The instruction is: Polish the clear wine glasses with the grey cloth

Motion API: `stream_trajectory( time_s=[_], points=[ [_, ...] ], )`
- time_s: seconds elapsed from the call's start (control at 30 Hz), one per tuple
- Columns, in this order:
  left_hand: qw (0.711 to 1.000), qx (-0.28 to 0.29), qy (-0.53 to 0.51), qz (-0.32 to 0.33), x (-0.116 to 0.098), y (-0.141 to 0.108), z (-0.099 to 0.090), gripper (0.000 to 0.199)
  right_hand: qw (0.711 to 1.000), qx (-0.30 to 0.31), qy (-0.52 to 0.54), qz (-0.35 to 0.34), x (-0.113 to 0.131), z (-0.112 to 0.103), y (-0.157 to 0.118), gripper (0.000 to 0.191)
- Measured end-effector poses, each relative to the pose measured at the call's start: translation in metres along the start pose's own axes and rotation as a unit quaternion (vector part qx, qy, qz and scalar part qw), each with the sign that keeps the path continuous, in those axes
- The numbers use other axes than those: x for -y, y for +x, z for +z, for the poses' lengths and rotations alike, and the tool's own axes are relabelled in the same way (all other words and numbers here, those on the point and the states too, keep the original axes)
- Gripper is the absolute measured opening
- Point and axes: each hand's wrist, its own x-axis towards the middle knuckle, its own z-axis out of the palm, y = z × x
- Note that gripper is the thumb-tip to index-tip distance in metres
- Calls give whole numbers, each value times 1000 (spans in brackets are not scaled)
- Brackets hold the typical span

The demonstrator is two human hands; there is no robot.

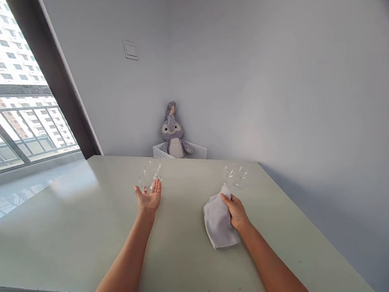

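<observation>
My left hand (149, 197) is palm up with its fingers spread, right in front of a group of clear stemmed glasses (154, 166) on the left part of the table. Whether its fingertips touch the nearest glass I cannot tell. In my right hand (236, 209) a light grey cloth (219, 223) is pinched between thumb and fingers and hangs down to the left. Just beyond the cloth stand more clear stemmed glasses (242, 174), partly hard to make out against the pale surface.
A pale table (96, 227) fills the lower view. Behind its far edge a purple plush rabbit (173, 134) sits in a white perforated basket (199, 152). Grey walls meet at the corner, with a light switch (130, 50). A window (12, 89) is on the left.
</observation>
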Motion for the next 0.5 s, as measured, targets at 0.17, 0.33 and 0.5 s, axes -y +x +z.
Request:
stream_trajectory(
  time_s=[0.17,0.33,0.5],
  points=[
    [999,26,-23,3,-2,4,-2,42,999,25,26,2,-4,7,-5,32],
    [999,20,41,6,15,-8,3,24,999,12,37,12,-3,15,-10,30],
    [978,136,158,-3,63,-28,11,21,982,-79,-101,-136,1,14,-15,24]
  ],
)
